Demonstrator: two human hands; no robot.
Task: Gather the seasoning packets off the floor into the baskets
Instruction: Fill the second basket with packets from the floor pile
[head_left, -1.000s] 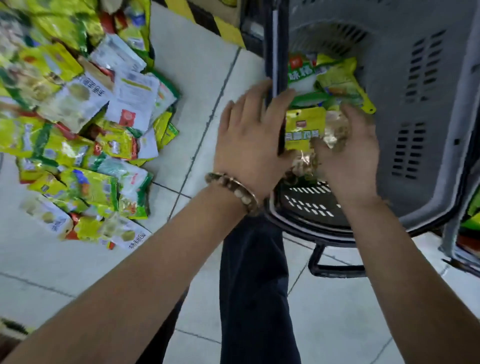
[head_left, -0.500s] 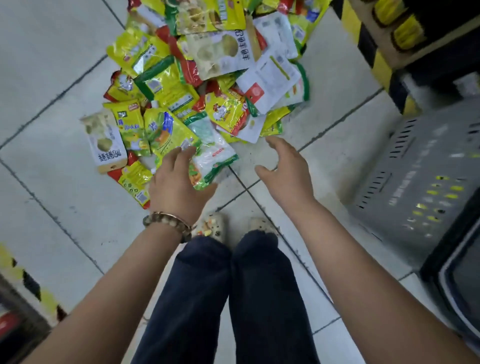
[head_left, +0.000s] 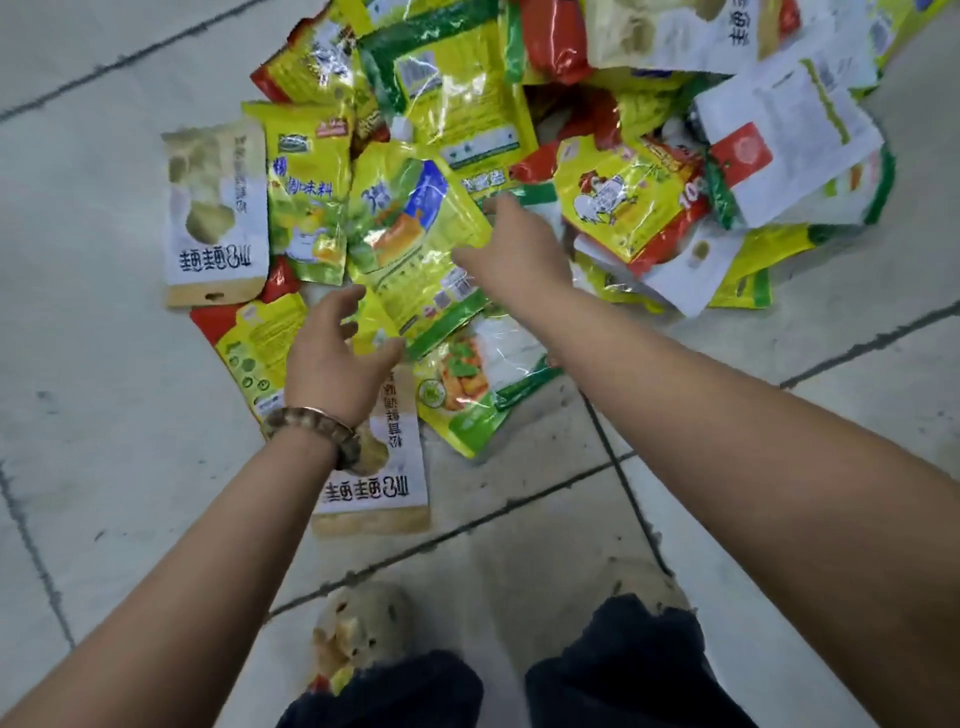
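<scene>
A heap of seasoning packets (head_left: 519, 130), mostly yellow and green with some white and red, covers the tiled floor ahead of me. My left hand (head_left: 332, 353), with a bead bracelet on its wrist, hovers with spread fingers over the near edge of a large yellow-green packet (head_left: 410, 249). My right hand (head_left: 511, 254) reaches over the same packet's right side with relaxed fingers. Neither hand grips anything. A white-and-tan packet (head_left: 374, 483) lies partly under my left wrist. No basket is in view.
Grey floor tiles (head_left: 104, 415) with dark grout lines lie to the left and right of the heap. My two feet in light clogs (head_left: 358, 629) and dark trouser legs stand at the bottom edge.
The view has swung from the grey basket down to the heap. Both hands left the basket, let go of the packets there, and now reach lower and closer over the pile.
</scene>
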